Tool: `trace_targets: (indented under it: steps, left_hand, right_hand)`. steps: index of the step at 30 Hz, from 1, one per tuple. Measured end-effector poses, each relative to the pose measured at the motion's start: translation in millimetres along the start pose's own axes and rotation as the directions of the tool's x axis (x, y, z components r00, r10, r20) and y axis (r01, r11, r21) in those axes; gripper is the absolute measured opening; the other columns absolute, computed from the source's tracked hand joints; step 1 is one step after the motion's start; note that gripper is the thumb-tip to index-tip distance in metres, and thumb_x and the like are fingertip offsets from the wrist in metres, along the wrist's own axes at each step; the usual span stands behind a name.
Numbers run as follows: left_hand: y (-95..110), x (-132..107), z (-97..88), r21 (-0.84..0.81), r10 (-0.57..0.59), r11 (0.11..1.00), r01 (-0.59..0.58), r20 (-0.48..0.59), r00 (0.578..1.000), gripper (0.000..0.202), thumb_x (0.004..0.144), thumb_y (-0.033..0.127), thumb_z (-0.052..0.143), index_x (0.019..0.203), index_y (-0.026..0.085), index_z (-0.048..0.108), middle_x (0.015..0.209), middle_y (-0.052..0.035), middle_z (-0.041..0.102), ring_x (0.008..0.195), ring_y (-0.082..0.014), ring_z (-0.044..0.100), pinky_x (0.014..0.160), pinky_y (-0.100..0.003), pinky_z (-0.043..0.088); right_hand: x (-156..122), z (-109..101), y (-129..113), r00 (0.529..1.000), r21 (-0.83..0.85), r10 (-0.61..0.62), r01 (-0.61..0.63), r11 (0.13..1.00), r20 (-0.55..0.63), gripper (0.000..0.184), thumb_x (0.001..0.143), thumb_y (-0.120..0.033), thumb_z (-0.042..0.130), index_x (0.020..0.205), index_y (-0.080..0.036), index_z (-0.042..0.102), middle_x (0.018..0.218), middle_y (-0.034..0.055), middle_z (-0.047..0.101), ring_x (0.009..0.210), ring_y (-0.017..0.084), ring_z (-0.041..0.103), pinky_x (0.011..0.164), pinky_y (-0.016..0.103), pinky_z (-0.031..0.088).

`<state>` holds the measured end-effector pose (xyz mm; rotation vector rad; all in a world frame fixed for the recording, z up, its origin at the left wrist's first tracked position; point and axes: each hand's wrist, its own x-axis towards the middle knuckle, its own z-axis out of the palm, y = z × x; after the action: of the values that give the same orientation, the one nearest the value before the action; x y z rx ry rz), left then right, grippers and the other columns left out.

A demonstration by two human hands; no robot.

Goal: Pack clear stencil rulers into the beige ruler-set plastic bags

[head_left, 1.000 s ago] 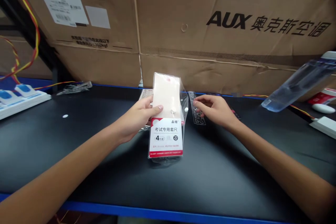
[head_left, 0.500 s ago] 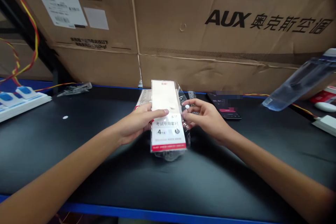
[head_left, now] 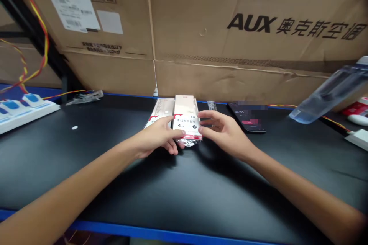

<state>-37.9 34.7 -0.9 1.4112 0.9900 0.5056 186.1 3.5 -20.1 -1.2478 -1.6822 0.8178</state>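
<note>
A ruler set packet (head_left: 185, 105), white and cream with a red strip along its near end, lies at the table's middle. My left hand (head_left: 161, 136) grips its near left corner, thumb on top and some fingers under it. At the right edge, my right hand (head_left: 224, 132) has thumb and fingertips against the packet, the other fingers curled behind. A similar packet (head_left: 163, 106) with ruler markings lies close on the left, partly covered by my left hand. Clear crinkled plastic (head_left: 188, 142) sticks out at the near end.
A phone (head_left: 247, 118) with a timer lies to the right, near a leaning clear bottle (head_left: 327, 88). A power strip (head_left: 25, 113), a small white disc (head_left: 74, 128) and a clear plastic wrapper (head_left: 86, 97) are at left. A large cardboard box (head_left: 186, 38) stands behind the table.
The ruler set packet has gone from being held up, tilted toward me, to lying lower and farther back beside the other packet. Both hands have moved with it.
</note>
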Motion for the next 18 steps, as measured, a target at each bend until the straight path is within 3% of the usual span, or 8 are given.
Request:
trace_targets:
  steps: [2, 6, 11, 13, 15, 16, 18]
  left_hand:
    - [-2, 1, -0.7, 0.010, 0.019, 1.000, -0.019, -0.002, 1.000, 0.069, 0.085, 0.031, 0.073, 0.142, 0.011, 0.040, 0.068, -0.0063, 0.072, 0.049, -0.0124, 0.063, 0.045, -0.019, 0.051]
    - [-1, 1, 0.5, 0.021, 0.009, 1.000, -0.009, 0.007, 1.000, 0.067, 0.087, 0.033, 0.071, 0.141, 0.007, 0.042, 0.061, -0.0045, 0.069, 0.047, -0.0118, 0.060, 0.044, -0.018, 0.049]
    - [5, -2, 0.0, 0.106, -0.012, 0.994, 0.020, -0.073, 0.997, 0.090, 0.086, 0.044, 0.069, 0.154, 0.009, 0.022, 0.064, -0.0056, 0.071, 0.051, -0.0160, 0.063, 0.045, -0.022, 0.048]
    - [6, 0, -7.4, 0.231, 0.011, 0.972, 0.031, -0.179, 0.984, 0.086, 0.086, 0.053, 0.064, 0.153, 0.011, 0.029, 0.062, -0.0042, 0.069, 0.049, -0.0178, 0.061, 0.043, -0.024, 0.045]
    - [4, 6, -20.3, 0.442, 0.101, 0.895, 0.059, -0.330, 0.938, 0.070, 0.086, 0.057, 0.059, 0.141, 0.015, 0.049, 0.063, -0.0040, 0.069, 0.050, -0.0197, 0.061, 0.045, -0.027, 0.042]
    - [2, 10, -28.0, 0.570, 0.185, 0.817, 0.092, -0.408, 0.894, 0.059, 0.086, 0.057, 0.057, 0.129, 0.018, 0.061, 0.067, -0.0049, 0.070, 0.057, -0.0212, 0.064, 0.050, -0.028, 0.044]
    - [-4, 18, -43.7, 0.749, 0.349, 0.632, 0.199, -0.505, 0.790, 0.051, 0.084, 0.058, 0.057, 0.117, 0.022, 0.068, 0.086, -0.0062, 0.074, 0.081, -0.0271, 0.069, 0.068, -0.033, 0.047]
  right_hand:
    - [-6, 3, -3, 0.988, -0.161, -0.124, 0.137, 0.977, 0.087, 0.039, 0.083, -0.028, 0.070, 0.121, -0.023, 0.065, 0.131, 0.0087, 0.065, 0.113, 0.027, 0.064, 0.095, 0.043, 0.056]
    - [-14, 8, -6, 0.931, -0.398, -0.282, 0.355, 0.846, 0.231, 0.047, 0.080, -0.024, 0.072, 0.125, -0.019, 0.065, 0.137, 0.0117, 0.061, 0.128, 0.031, 0.054, 0.109, 0.049, 0.044]
    - [-13, 10, -4, 0.913, -0.480, -0.337, 0.407, 0.777, 0.228, 0.026, 0.089, -0.021, 0.061, 0.113, -0.017, 0.070, 0.122, 0.0105, 0.071, 0.114, 0.027, 0.062, 0.100, 0.043, 0.050]
    - [-12, 9, -4, 0.920, -0.501, -0.338, 0.392, 0.771, 0.199, 0.021, 0.092, -0.023, 0.059, 0.107, -0.018, 0.072, 0.115, 0.0088, 0.073, 0.109, 0.026, 0.064, 0.097, 0.041, 0.051]
    - [-12, 8, -5, 0.925, -0.520, -0.336, 0.377, 0.766, 0.175, 0.019, 0.094, -0.024, 0.058, 0.104, -0.019, 0.073, 0.113, 0.0075, 0.074, 0.107, 0.025, 0.064, 0.096, 0.041, 0.051]
    - [-13, 7, -4, 0.927, -0.531, -0.334, 0.371, 0.762, 0.169, 0.019, 0.094, -0.025, 0.058, 0.103, -0.019, 0.073, 0.113, 0.0075, 0.074, 0.107, 0.026, 0.064, 0.096, 0.041, 0.051]
    - [-13, 6, -4, 0.931, -0.553, -0.324, 0.361, 0.751, 0.168, 0.018, 0.093, -0.025, 0.059, 0.101, -0.020, 0.074, 0.115, 0.0082, 0.074, 0.107, 0.027, 0.065, 0.096, 0.042, 0.051]
